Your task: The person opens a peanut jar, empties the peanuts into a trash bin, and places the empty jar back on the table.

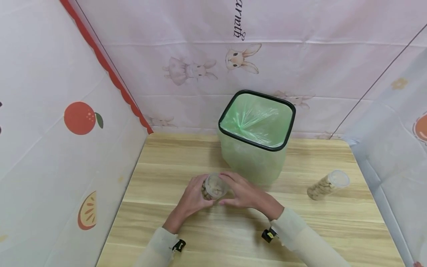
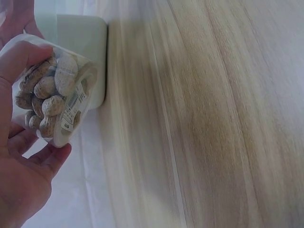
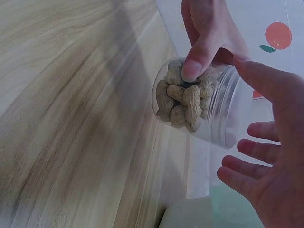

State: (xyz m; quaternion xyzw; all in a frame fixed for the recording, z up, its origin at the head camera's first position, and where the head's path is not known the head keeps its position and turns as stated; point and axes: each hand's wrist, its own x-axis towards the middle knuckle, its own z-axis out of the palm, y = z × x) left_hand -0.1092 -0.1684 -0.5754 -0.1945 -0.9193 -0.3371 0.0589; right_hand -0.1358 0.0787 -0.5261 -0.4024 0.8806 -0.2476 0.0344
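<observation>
A short clear plastic jar [image 1: 213, 186] of unshelled peanuts [image 3: 178, 104] is in my left hand [image 1: 192, 198]. My left fingers and thumb grip its sides, and it is tilted over the table in the left wrist view. A white printed label [image 2: 73, 107] shows at its bottom end. My right hand [image 1: 241, 191] curves loosely around the clear screw lid [image 3: 230, 111]. In the right wrist view its thumb tip is right at the lid's edge, while its other fingers [image 3: 259, 151] are spread a little apart from the lid.
A pale green bin [image 1: 251, 159] with a black rim and a green plastic liner stands behind my hands on the wooden table [image 1: 173, 159]. Off to the right stands a taller clear jar [image 1: 327, 185] of peanuts with a lid. Printed cloth walls border the back and sides.
</observation>
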